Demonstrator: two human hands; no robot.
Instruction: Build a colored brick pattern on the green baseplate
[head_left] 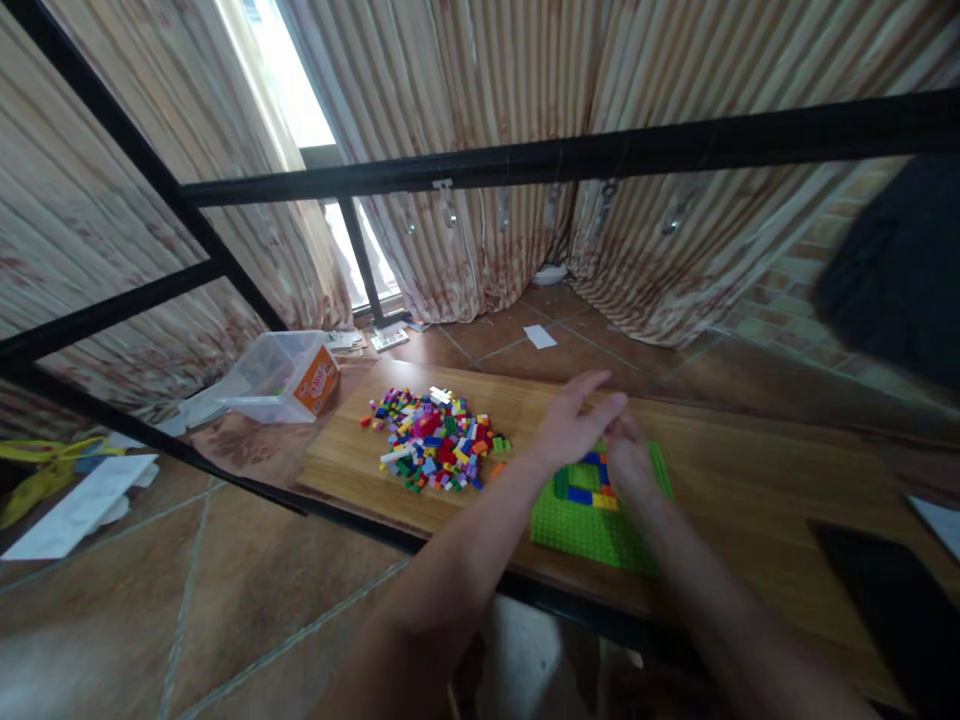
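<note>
Above the far part of a green studded baseplate (pixel 592 535), my two hands come together. My left hand (pixel 576 425) has its fingers stretched out and apart, with the tips beside my right hand. The fingers of my right hand (pixel 628 450) are drawn in close to the left fingertips; whatever may be between them is hidden. Under and between the hands, toy bricks form a low outline on the baseplate, including a blue brick (pixel 580 495) and a yellow brick (pixel 604 502). My hands cover part of this outline.
A pile of mixed toy bricks (pixel 435 440) lies left on the wooden table (pixel 720 470). Beyond the table's left end stands a clear plastic box (pixel 262 370) with an orange label. A dark flat object (pixel 877 580) rests at right. A black metal bar (pixel 525 165) crosses behind.
</note>
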